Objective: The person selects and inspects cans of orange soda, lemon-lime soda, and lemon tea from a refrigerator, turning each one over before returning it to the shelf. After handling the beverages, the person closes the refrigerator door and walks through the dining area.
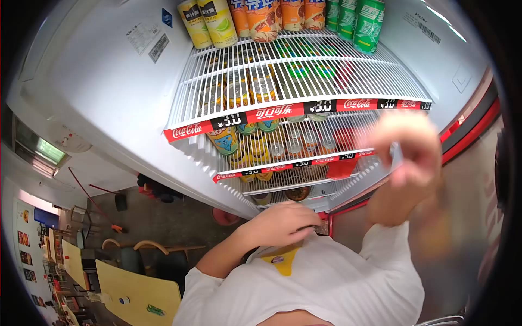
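The left hand lies at the front of the shirt, palm inward and fingers loosely bent; whether it holds anything cannot be told. The right hand is raised ahead of the body and blurred. Its fingers are curled toward the thumb, leaving only a small gap. A pale sliver shows in that gap, between fingertips and thumb; blur hides whether it is a gripped item or background.

The right hand stands before the right front corner of the top shelf, just below the end of the price strip in view. Contact with the shelf cannot be confirmed. The left hand is well apart from this shelf, lower than its front edge.

The price strip runs along the front edge of the top shelf, corner to corner. Below it, the middle shelf carries cans and bottles behind its front edge. A red item lies at the right end of that edge, near the right hand in view.

On the top shelf, all cans stand toward the rear edge: yellow cans by the left rear corner, orange cans along the middle, green cans by the right rear corner.

Outside the fridge, to the left, stand a table and chairs.
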`<state>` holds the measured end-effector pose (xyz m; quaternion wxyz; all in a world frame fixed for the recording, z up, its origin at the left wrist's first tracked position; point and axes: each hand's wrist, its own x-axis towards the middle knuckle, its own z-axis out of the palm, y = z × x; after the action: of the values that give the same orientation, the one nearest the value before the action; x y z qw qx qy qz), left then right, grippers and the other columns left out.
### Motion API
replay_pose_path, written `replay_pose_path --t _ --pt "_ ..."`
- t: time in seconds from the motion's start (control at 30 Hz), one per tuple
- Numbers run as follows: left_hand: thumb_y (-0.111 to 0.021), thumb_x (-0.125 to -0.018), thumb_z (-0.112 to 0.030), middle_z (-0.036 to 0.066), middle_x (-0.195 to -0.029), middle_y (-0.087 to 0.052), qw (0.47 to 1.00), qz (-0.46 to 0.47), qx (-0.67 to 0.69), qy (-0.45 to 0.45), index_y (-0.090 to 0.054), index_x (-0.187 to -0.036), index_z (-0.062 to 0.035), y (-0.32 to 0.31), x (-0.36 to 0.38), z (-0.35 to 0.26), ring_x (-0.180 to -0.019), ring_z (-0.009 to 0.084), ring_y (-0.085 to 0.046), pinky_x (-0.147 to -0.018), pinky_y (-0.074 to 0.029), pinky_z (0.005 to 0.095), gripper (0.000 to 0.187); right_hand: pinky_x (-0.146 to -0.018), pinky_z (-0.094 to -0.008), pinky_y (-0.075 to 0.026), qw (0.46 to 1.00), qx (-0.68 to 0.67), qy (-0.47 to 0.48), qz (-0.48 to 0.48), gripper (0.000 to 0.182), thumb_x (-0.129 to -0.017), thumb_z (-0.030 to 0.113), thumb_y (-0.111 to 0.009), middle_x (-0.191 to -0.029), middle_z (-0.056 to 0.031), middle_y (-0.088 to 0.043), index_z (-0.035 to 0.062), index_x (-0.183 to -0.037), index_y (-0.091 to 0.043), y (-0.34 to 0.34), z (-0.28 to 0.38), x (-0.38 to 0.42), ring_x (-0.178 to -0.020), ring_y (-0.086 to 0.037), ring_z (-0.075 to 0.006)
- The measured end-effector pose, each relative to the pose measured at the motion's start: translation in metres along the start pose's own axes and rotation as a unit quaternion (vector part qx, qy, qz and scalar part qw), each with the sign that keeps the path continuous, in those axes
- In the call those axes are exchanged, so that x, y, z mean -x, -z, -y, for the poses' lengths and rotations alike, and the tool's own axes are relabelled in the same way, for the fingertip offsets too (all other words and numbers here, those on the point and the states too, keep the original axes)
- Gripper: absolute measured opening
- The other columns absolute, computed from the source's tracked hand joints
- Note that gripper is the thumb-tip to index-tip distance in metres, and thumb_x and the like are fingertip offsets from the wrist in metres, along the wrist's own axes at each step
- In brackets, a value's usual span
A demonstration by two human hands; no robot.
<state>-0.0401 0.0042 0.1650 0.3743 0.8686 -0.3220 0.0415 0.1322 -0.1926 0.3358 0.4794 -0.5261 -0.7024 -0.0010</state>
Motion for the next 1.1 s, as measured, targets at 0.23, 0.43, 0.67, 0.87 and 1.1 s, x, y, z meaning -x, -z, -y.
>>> replay_pose_path --t 0.23,0.43,0.67,0.87,1.1 --pt "-0.062 -0.093 -0.012 0.014 -0.115 -0.068 0.981 0.019 0.099 0.165 -0.065 -0.118 -0.0021 -0.019 0.055 0.062 -0.109 0.0333 -0.063 -0.097 -0.048 0.0403 0.028 -0.060 -0.0285 -0.047 0.838 -0.295 -0.440 0.135 0.028 -0.091 0.017 -0.071 -0.078 -0.0071 -0.063 0.0007 -0.115 -0.070 -0.119 -0.090 0.142 -0.066 -0.059 -0.0166" --pt "-0.064 -0.093 -0.016 0.016 -0.137 -0.055 0.974 -0.085 0.064 0.202 -0.054 -0.135 -0.0029 -0.041 0.058 0.105 -0.127 0.0319 -0.054 -0.105 -0.043 0.0383 0.045 -0.062 -0.0369 -0.048 0.861 0.158 -0.430 -0.220 0.029 -0.086 0.018 -0.075 -0.075 -0.0115 -0.062 -0.0002 -0.107 -0.067 -0.208 -0.163 0.176 -0.064 -0.058 -0.0257" --pt "-0.068 -0.090 -0.028 0.023 -0.127 -0.057 0.951 -0.122 0.017 0.282 -0.038 -0.147 0.0013 -0.061 0.040 0.144 -0.089 0.0290 -0.059 -0.079 -0.048 0.0383 0.070 -0.078 -0.0529 -0.050 0.867 0.241 -0.426 -0.091 0.029 -0.088 0.024 -0.068 -0.092 -0.0236 -0.067 0.0008 -0.106 -0.066 -0.227 -0.212 0.166 -0.089 -0.064 -0.0437" --pt "-0.067 -0.090 -0.028 0.023 -0.092 -0.064 0.931 -0.186 0.030 0.314 -0.037 -0.145 0.0034 -0.085 0.025 0.163 -0.066 0.0295 -0.055 -0.064 -0.047 0.0411 0.070 -0.088 -0.0510 -0.050 0.894 0.295 -0.301 -0.155 0.058 -0.084 0.023 -0.073 -0.117 -0.0279 -0.063 -0.0040 -0.131 -0.052 -0.235 -0.237 0.176 -0.102 -0.061 -0.0455" --pt "-0.065 -0.089 -0.020 0.029 -0.121 -0.057 0.943 -0.166 -0.041 0.284 -0.035 -0.147 0.0046 -0.070 0.028 0.123 -0.113 0.0430 -0.056 -0.097 -0.045 0.0444 0.070 -0.063 -0.0408 -0.051 0.913 0.072 -0.341 -0.213 0.031 -0.081 0.015 -0.078 -0.082 -0.0134 -0.067 0.0006 -0.103 -0.061 -0.231 -0.218 0.178 -0.070 -0.065 -0.0300"
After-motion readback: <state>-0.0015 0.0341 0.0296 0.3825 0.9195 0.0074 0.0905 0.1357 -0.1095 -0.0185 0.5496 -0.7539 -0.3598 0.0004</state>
